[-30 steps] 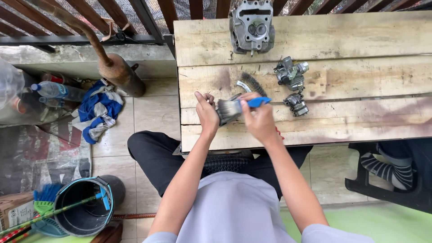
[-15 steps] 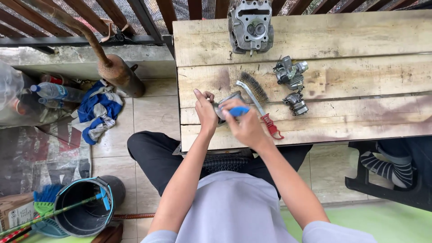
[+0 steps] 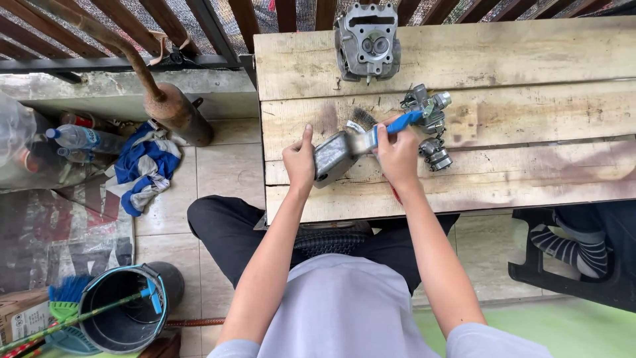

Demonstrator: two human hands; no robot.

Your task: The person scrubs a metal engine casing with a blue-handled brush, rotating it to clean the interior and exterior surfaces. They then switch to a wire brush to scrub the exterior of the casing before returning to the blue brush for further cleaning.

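— How does that cover (image 3: 333,156) handle?
— Stiff, heavy metal. My left hand (image 3: 299,161) pinches its left edge near the bench's (image 3: 530,59) front-left corner.
— And the right?
— My right hand (image 3: 398,156) is closed round the brush (image 3: 381,130), bristles on the cover.

Views: one only, head-worn; nothing shared with a second view.
Position: above the seated person's torso and lap.
Facing: straight down, tilted slightly forward over the plank table (image 3: 530,59).
Distance: close to both forearms; left hand (image 3: 299,162) and right hand (image 3: 397,156) mid-frame.
Edges: railing (image 3: 132,63) at top, bucket (image 3: 126,318) lower left.
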